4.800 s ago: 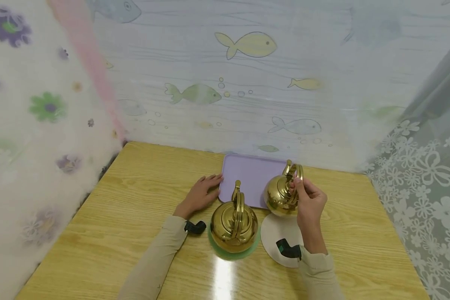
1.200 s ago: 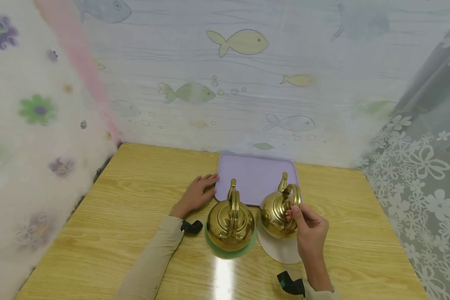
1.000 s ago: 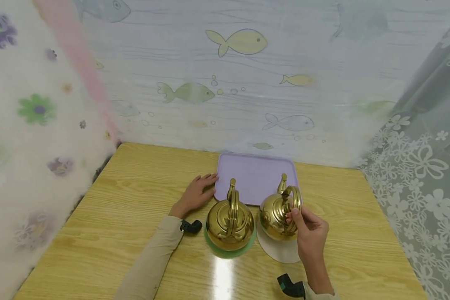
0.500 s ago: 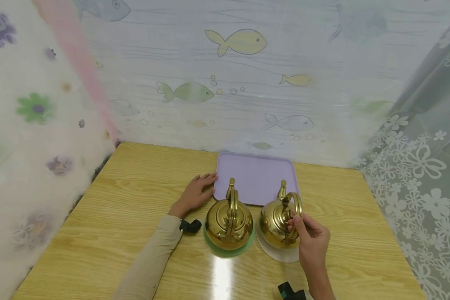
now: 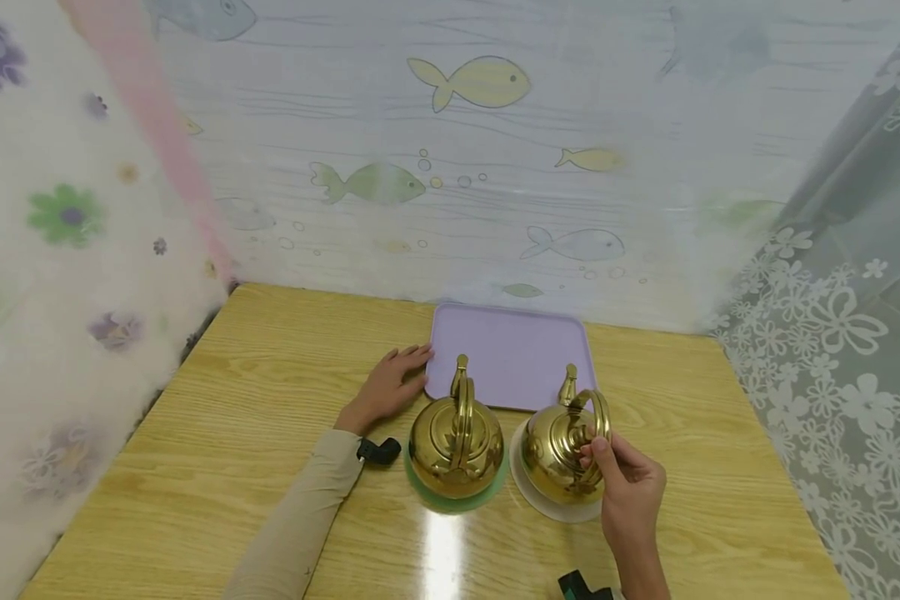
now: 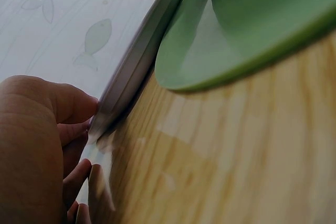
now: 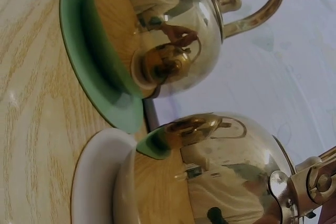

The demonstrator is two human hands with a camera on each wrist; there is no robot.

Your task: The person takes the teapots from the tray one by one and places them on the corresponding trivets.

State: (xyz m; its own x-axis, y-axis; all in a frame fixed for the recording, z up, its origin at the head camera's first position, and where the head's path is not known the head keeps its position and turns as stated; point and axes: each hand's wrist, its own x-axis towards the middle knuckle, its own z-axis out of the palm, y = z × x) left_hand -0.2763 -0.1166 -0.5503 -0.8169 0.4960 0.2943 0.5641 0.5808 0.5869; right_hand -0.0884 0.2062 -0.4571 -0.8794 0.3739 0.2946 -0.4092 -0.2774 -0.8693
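Note:
My right hand (image 5: 630,487) grips the handle of a shiny gold kettle (image 5: 546,454), which stands over a round off-white mat (image 5: 570,513). In the right wrist view, this kettle's body (image 7: 220,166) comes down right at the pale mat (image 7: 94,174). To its left, a matching gold kettle (image 5: 442,454) rests on a round green mat (image 5: 453,504), its handle upright. My left hand (image 5: 386,387) lies palm down with fingers spread, fingertips at the left edge of a lilac tray (image 5: 506,346). In the left wrist view, its thumb side touches the tray's rim (image 6: 123,82).
The wooden table (image 5: 270,367) runs back to a wall covering printed with fish (image 5: 468,82). A flowered covering (image 5: 67,217) borders it on the left, and a lace-patterned curtain (image 5: 862,408) hangs on the right. Both kettle spouts point toward the tray.
My right hand has brought the right kettle back toward me and down, from over the tray's front right corner to the off-white mat. The left hand and left kettle stay put.

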